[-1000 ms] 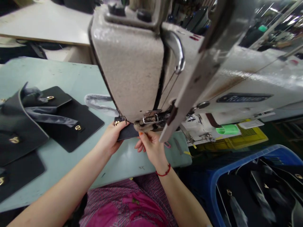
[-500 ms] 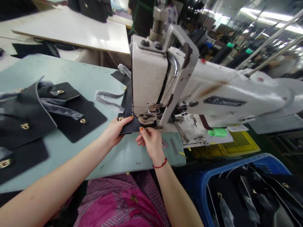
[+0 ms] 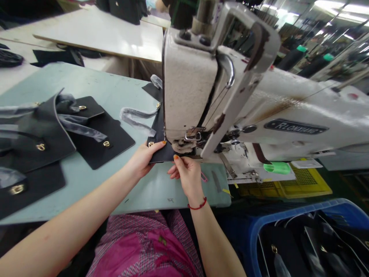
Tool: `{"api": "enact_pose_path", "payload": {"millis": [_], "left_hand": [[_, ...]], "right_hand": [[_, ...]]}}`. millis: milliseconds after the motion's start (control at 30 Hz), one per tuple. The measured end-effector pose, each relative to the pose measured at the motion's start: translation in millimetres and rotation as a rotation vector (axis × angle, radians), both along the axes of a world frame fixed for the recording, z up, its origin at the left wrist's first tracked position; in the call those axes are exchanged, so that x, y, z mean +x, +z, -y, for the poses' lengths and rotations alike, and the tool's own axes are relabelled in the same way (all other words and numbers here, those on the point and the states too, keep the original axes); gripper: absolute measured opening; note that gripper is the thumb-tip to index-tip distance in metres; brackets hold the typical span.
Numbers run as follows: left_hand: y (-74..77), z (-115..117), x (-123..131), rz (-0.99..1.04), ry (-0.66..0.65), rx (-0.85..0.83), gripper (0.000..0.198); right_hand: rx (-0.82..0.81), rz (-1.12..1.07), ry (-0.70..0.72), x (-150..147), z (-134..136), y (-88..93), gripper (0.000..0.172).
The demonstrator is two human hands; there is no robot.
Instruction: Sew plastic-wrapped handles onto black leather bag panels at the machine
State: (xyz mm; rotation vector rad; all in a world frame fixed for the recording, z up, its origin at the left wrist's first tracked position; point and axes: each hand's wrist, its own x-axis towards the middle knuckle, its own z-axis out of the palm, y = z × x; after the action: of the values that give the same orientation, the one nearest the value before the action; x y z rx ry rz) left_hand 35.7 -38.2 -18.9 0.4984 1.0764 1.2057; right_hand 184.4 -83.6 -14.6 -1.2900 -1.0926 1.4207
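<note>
A black leather bag panel with gold buckles and a plastic-wrapped strap lies under the head of a white sewing machine. My left hand grips the panel's left edge, thumb on top beside a buckle and fingers below. At the near edge, close to the presser foot area, my right hand pinches the panel between thumb and forefinger. The needle itself is hidden behind the machine head. Part of the panel runs behind the head, out of sight.
More black bag panels with gold buckles and wrapped straps lie at left on the pale green table. A blue bin holding similar pieces stands at lower right. Yellow crates sit behind it, and a white table is beyond.
The view has shifted slightly, so the machine looks larger and nearer. Both hands keep their hold on the panel, with little visible movement against it.
</note>
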Motion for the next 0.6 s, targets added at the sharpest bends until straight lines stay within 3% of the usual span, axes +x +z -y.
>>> {"api": "enact_pose_path", "payload": {"millis": [233,367,533,600], "left_hand": [[-3.0,2,-20,0.074,-0.305,-0.19,0.03],[-1.1,-3,-30,0.0,-0.443,-0.204,0.032],[10.1,-11,-31,-0.095,-0.467,-0.101,0.03],[17.3,-11,-27,-0.106,-0.361,-0.058,0.03]], "right_hand": [[-0.016,-0.001,0.005,-4,5,3.4,0.042],[-0.023,0.008,-0.013,-5,5,4.2,0.042],[-0.013,0.016,-0.023,-8,4,3.6,0.044],[-0.006,0.028,-0.032,-9,4,3.2,0.046]]}}
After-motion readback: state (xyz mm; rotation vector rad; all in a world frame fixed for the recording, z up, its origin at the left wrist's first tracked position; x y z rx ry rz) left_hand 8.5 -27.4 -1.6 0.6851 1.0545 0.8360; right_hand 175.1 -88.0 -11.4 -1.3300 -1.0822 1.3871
